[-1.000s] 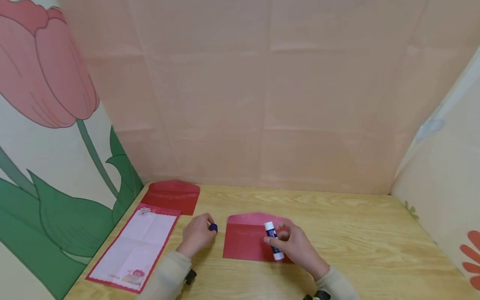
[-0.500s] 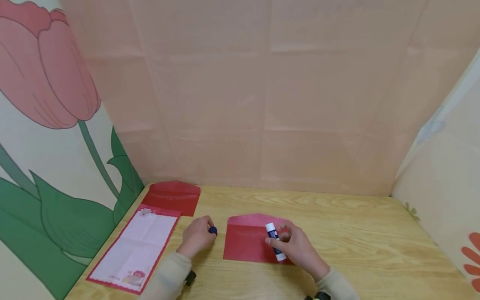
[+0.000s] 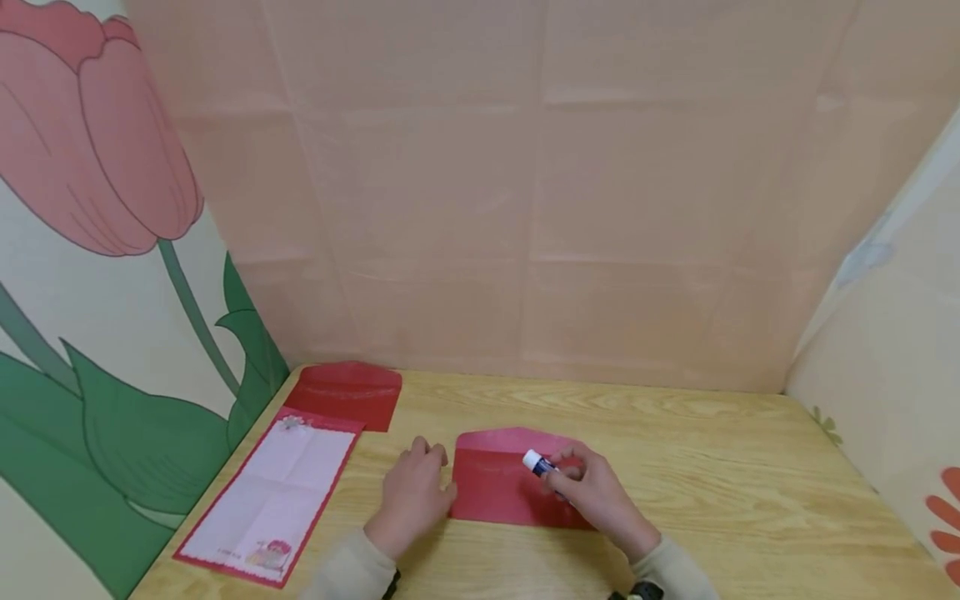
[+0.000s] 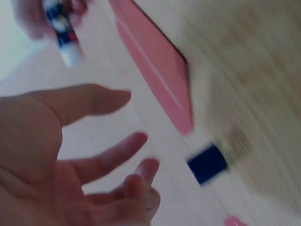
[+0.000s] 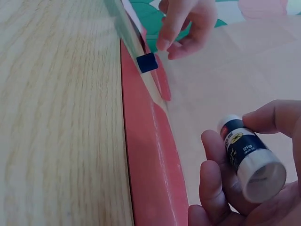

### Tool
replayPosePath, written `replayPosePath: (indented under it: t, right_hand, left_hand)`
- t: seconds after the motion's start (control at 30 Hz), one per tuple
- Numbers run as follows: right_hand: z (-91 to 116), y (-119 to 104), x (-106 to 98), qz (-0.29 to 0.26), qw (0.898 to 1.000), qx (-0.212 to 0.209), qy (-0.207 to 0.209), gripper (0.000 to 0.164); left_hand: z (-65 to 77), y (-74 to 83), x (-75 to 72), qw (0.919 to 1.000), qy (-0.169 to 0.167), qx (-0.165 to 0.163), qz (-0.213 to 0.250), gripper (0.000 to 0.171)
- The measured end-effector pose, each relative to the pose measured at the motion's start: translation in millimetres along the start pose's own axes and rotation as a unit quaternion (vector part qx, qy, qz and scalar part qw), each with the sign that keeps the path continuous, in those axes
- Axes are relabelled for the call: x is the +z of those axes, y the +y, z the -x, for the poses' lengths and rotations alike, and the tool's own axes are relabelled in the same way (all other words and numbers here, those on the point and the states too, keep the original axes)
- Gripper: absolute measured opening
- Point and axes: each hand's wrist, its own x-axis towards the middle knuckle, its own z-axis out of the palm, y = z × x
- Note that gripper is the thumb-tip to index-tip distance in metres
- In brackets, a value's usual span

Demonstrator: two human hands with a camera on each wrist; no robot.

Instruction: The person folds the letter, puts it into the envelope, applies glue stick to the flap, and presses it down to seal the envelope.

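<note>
My right hand (image 3: 596, 500) holds a glue stick (image 5: 247, 155), dark blue with white ends, between thumb and fingers, tilted over a red envelope (image 3: 487, 487). The envelope lies with its flap spread away from me. My left hand (image 3: 414, 500) is at the envelope's left edge, fingers apart and loosely bent, holding nothing. In the left wrist view the dark blue cap (image 4: 207, 164) stands on the table, apart from the fingertips. That cap is hidden behind the left hand in the head view.
A second red envelope (image 3: 348, 400) with its flap spread lies at the back left. A pink-edged sheet of letter paper (image 3: 270, 492) overlaps its front. The wooden table (image 3: 697, 467) meets a cloth-covered wall (image 3: 525, 208) at the back.
The left hand has let go of the cap, left it on the table and moved right toward the envelope. In the right hand the glue stick has tipped further over to the left.
</note>
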Motion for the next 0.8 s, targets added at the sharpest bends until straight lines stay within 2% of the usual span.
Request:
replayPosePath:
  t: [0.13, 0.23, 0.33, 0.47, 0.63, 0.8]
  right_hand:
    - [0, -2, 1, 0.021, 0.999, -0.016, 0.022, 0.028]
    - [-1, -4, 2, 0.025, 0.998, -0.019, 0.059, 0.029]
    - [-3, -6, 3, 0.018, 0.995, -0.024, 0.094, 0.032]
    - [-6, -9, 5, 0.023, 0.993, -0.035, 0.109, 0.032]
    - [-16, -11, 17, 0.047, 0.992, -0.065, 0.095, 0.02]
    - [-25, -17, 34, 0.103, 0.988, -0.093, 0.07, 0.015]
  left_hand:
    - [12.6, 18.0, 4.1, 0.9965, -0.073, 0.039, -0.011, 0.03]
    - [18.5, 26.0, 9.5, 0.9896, -0.135, 0.047, -0.022, 0.039]
    - [22.1, 29.9, 14.1, 0.9843, -0.167, 0.05, -0.029, 0.046]
    - [24.0, 33.0, 17.6, 0.9821, -0.178, 0.051, -0.035, 0.046]
    - [24.0, 34.9, 17.6, 0.981, -0.178, 0.059, -0.05, 0.043]
    - [24.0, 38.1, 15.7, 0.9789, -0.186, 0.061, -0.058, 0.038]
